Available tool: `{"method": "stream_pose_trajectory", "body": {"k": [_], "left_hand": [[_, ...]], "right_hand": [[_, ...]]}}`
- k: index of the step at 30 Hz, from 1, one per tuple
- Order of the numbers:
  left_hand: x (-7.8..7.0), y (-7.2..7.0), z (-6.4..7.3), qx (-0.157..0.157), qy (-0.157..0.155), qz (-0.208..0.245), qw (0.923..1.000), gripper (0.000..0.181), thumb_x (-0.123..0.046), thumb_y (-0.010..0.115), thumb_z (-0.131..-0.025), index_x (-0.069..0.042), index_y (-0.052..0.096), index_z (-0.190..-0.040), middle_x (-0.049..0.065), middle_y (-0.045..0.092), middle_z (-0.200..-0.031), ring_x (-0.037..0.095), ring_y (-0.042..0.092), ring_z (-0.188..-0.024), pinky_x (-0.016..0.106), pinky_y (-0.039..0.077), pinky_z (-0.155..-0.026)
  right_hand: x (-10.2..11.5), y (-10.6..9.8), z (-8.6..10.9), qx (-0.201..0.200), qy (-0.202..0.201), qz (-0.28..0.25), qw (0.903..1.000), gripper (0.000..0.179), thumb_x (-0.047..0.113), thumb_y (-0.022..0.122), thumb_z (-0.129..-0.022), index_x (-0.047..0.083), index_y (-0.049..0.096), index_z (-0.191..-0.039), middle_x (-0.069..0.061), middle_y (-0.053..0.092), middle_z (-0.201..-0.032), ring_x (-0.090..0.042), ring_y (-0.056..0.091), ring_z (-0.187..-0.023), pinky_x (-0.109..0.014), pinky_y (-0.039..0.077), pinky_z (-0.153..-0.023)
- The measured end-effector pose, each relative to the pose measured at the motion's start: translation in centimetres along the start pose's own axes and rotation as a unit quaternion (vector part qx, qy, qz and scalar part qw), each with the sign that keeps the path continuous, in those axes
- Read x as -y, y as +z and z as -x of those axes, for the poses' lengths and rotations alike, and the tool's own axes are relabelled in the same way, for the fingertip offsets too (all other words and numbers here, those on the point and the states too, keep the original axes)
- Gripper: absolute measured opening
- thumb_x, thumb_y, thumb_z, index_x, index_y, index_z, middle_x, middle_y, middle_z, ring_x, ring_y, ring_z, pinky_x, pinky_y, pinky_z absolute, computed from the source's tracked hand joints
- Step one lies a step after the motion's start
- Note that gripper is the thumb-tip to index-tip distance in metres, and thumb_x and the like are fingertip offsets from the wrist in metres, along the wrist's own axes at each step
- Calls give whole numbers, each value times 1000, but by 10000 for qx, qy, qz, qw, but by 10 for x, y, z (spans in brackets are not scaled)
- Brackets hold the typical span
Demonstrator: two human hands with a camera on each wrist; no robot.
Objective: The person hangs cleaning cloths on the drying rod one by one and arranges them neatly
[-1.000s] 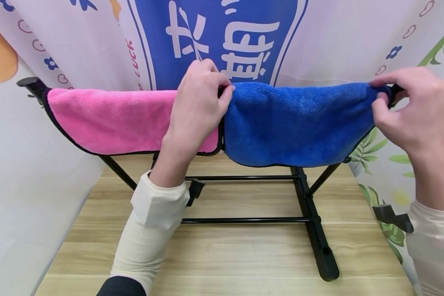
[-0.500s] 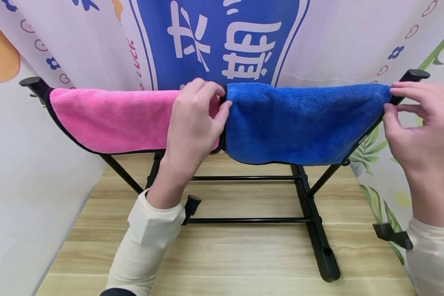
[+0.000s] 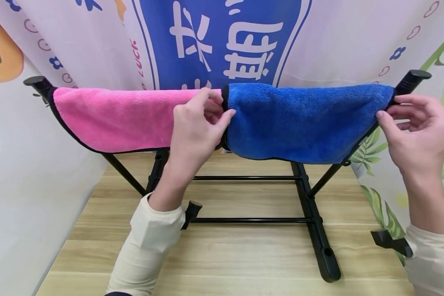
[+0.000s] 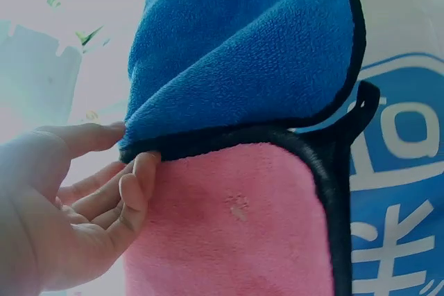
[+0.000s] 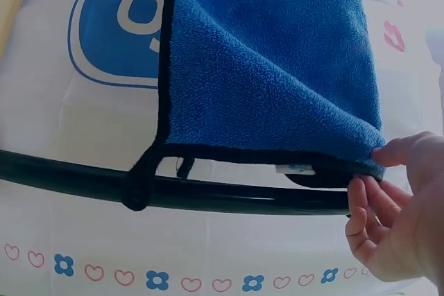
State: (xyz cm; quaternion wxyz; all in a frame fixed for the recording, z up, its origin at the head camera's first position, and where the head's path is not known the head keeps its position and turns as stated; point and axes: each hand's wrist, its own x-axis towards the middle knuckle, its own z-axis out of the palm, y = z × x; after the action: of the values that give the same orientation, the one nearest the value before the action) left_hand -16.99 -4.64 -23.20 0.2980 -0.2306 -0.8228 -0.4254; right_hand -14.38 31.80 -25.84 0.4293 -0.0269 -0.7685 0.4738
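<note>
A blue plush towel point(image 3: 303, 123) with black edging hangs over the top bar of a black metal rack point(image 3: 329, 242). To its left hangs a pink towel point(image 3: 114, 119), their edges meeting mid-bar. My left hand point(image 3: 197, 127) pinches the blue towel's inner edge at the fold; in the left wrist view its fingertips point(image 4: 149, 161) lie on the black edging beside the pink one. At the other end my right hand point(image 3: 422, 127) pinches the blue towel's outer edge between thumb and fingers. A hanging loop point(image 5: 137, 188) and a pale label point(image 5: 295, 169) show on that edge.
The rack's feet stand on a wood-grain table point(image 3: 244, 255). Behind it hangs a white printed curtain point(image 3: 333, 41) with a blue panel. Capped bar ends point(image 3: 418, 75) stick out past the towels on both sides. A leaf-patterned wall point(image 3: 377, 185) is at the right.
The blue towel's outer end has been drawn rightward and flattened, and my right hand has come down, baring the bar's right cap. My left hand has lowered slightly along the inner edge.
</note>
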Motion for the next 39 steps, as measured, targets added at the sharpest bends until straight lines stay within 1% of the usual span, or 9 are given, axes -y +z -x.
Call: {"method": "stream_pose_trajectory", "body": {"k": [3,4,7,9,16,24,29,33,39], "left_hand": [[2,1,-1,14,-139,256,9996,27,-6,81,-90,5,65,-108,16,75,-90,22,70,-76,33,62,-75],[2,0,-1,38,-157,334,9993,28,-6,82,-89,4,64,-108,15,75,-90,22,70,-76,33,62,-75],[0,-2,-3,141,-154,686,9974,28,-5,83,-87,3,64,-106,14,74,-88,21,70,-75,30,61,-74],[-2,-4,-6,198,-161,929,9954,27,-4,83,-87,3,64,-105,13,74,-87,20,69,-74,27,60,-72],[-6,-7,-19,56,-175,1561,9876,19,0,80,-88,6,70,-103,15,73,-88,17,69,-75,25,60,-72],[-7,-11,-31,-352,-212,1354,9899,13,-3,79,-90,6,74,-98,13,74,-89,14,67,-72,23,59,-71],[-8,-11,-36,-499,-378,1583,9854,11,-2,78,-91,6,74,-96,14,73,-86,16,66,-66,24,59,-66],[-9,-11,-36,-320,-703,1766,9812,11,-2,77,-91,5,74,-98,16,74,-89,18,68,-65,23,60,-64],[-11,-13,-32,154,-901,1470,9849,17,-3,81,-89,3,75,-103,14,74,-94,18,70,-77,23,60,-74]], "right_hand": [[-1,1,-1,14,165,-1162,9931,30,-13,72,-82,6,74,-105,6,69,-80,-5,64,-70,-9,50,-63],[-1,2,-1,-2,218,-1640,9862,30,-16,70,-81,4,74,-102,2,69,-80,-7,63,-67,-11,51,-61],[0,2,-2,-27,337,-2930,9555,27,-23,66,-79,-5,71,-99,-10,66,-83,-15,61,-64,-14,53,-60],[3,1,-4,-53,405,-3163,9478,26,-23,66,-80,-6,70,-100,-13,65,-87,-16,60,-64,-15,54,-59],[14,1,-23,-391,818,-3128,9455,17,-13,71,-88,-7,70,-104,-15,63,-96,-20,61,-76,-15,56,-66],[17,0,-41,-594,1146,-3234,9374,11,-7,75,-88,-7,72,-99,-12,64,-91,-16,58,-70,-14,50,-62],[20,0,-43,-657,1210,-3217,9368,10,-6,77,-88,-6,72,-97,-12,65,-90,-16,61,-69,-14,52,-62],[22,0,-38,-601,1332,-3028,9418,14,-5,78,-86,-5,74,-99,-11,66,-93,-16,66,-74,-12,56,-69],[19,-5,-23,-168,1334,-2536,9579,20,-8,78,-85,-4,76,-104,-9,68,-95,-14,67,-78,-12,57,-76]]}}
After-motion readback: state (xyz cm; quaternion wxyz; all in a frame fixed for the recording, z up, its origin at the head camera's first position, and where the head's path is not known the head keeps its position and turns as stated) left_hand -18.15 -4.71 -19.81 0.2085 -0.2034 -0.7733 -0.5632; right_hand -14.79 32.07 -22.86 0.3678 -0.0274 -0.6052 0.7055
